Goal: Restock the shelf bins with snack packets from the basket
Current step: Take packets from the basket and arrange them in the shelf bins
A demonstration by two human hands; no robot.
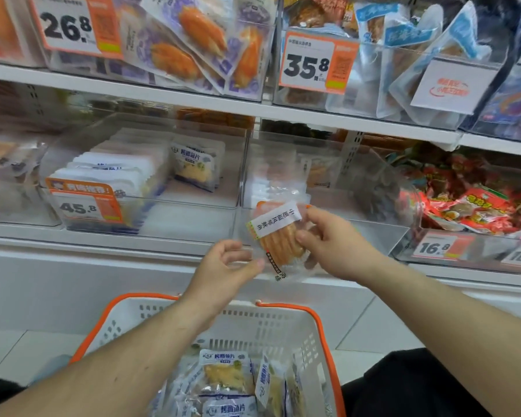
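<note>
Basket point(319, 341) nearest me, several packets point(226, 383) left inside, so I judge restocking unfinished; right hand point(331, 242) pinches one clear packet of orange strips point(278, 236) just in front of the middle bin point(328, 182); left hand point(223, 266) loosely curled at the packet's near-left corner, grip uncertain; left bin point(139, 182) holds a row, gap at right.

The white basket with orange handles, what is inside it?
The basket holds several clear snack packets with blue-and-white labels. The forearms hide its left part, and anything beneath the packets cannot be seen.
</note>
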